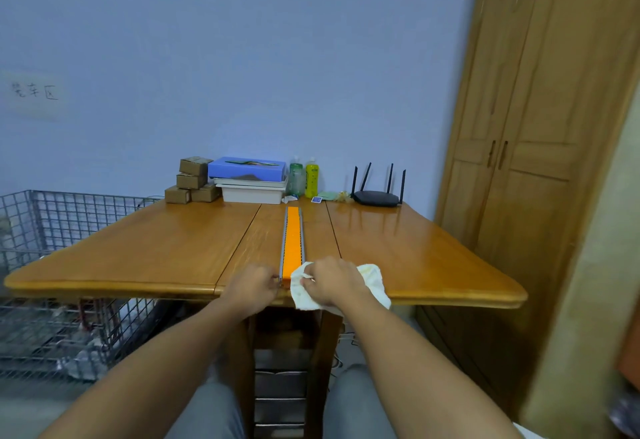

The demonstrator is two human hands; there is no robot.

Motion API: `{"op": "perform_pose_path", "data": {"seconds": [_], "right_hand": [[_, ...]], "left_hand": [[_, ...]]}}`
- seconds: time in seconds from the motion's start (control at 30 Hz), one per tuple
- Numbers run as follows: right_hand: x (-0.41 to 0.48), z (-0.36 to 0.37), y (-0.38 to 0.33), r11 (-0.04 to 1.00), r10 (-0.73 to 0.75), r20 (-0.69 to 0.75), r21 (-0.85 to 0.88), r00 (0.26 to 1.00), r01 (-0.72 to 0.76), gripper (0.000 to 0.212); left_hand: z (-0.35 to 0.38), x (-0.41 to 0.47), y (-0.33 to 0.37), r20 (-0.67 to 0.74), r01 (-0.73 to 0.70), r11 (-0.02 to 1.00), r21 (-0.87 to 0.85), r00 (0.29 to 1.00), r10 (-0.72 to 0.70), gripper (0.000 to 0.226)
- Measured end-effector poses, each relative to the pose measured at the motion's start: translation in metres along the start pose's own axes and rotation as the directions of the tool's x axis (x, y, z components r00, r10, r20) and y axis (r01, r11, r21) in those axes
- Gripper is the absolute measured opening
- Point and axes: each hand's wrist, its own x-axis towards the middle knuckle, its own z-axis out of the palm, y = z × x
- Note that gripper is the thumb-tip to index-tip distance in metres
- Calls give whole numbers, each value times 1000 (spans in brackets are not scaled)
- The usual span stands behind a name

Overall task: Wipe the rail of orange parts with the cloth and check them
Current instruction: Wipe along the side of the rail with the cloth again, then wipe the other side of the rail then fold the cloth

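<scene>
The left hand point(251, 288) pinches the near end of the rail point(292, 242) at its grey left edge, fingers curled narrow onto it, while the right hand point(330, 281) is closed around a pale cloth point(372, 282) bunched just right of that same end. The rail, a grey strip filled with orange parts, runs straight away from the fingertips along the middle leaf of a glossy wooden table point(138, 251). Beyond its far end stand a green bottle point(295, 177) and a yellow bottle point(311, 177); their labels are too small to read. Left of these sit stacked trays point(249, 182) and small cardboard boxes point(192, 180); to the right is a black router point(377, 196) with four antennas. A sheet of paper point(33, 93) on the blue wall bears handwritten characters, too blurred to read. A wire cage point(52, 251) stands far left of the hands, a wooden wardrobe point(530, 126) far right.
</scene>
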Motion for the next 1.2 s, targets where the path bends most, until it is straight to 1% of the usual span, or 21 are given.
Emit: {"op": "perform_pose_path", "data": {"seconds": [0.13,0.27,0.33,0.4,0.47,0.5,0.57,0.67,0.73,0.83,0.93,1.0,1.1,1.13,1.2], "right_hand": [[-12,-9,-5,998,-49,-61,-47,997,46,34],[-16,-12,-7,999,-35,-143,-34,989,30,35],[-16,-13,-6,1000,17,-201,17,980,-14,35],[-13,-16,-5,987,123,-267,131,956,-90,35],[-3,-20,-4,948,249,-317,274,915,-163,35],[2,-23,-3,922,303,-336,341,892,-185,34],[16,-31,-3,854,398,-361,481,843,-197,32],[41,-45,-4,716,495,-333,679,803,-160,29],[59,-52,-5,616,529,-287,777,799,-129,31],[86,-62,-10,438,545,-225,898,808,-46,35],[109,-71,-11,282,541,-205,958,816,53,32],[128,-72,-10,210,523,-168,976,835,65,29],[157,-70,-10,98,453,-92,994,887,53,23],[166,-70,-11,73,418,-71,996,906,45,19],[187,-68,-12,68,385,-37,998,922,12,17]], "left_hand": [[-19,-7,7,17,-48,998,43,999,48,27],[-27,-10,12,66,-28,999,33,997,26,26],[-30,-10,16,50,-10,1000,-11,999,10,23],[-34,-7,20,14,20,995,-94,1000,-19,23],[-36,-1,21,-16,75,977,-201,997,-80,34],[-38,4,22,-20,106,958,-267,993,-115,40],[-42,14,22,-9,144,893,-425,987,-163,43],[-55,29,31,16,150,722,-675,982,-189,44],[-65,40,39,22,134,629,-766,983,-183,43],[-80,63,45,40,102,511,-853,991,-130,34],[-97,81,50,1,49,424,-904,994,-113,37],[-104,95,47,14,50,379,-924,995,-98,39],[-106,118,36,70,84,322,-943,996,-54,46],[-106,125,36,71,84,303,-949,996,-51,45],[-108,140,35,22,43,272,-961,997,-79,36]]}}
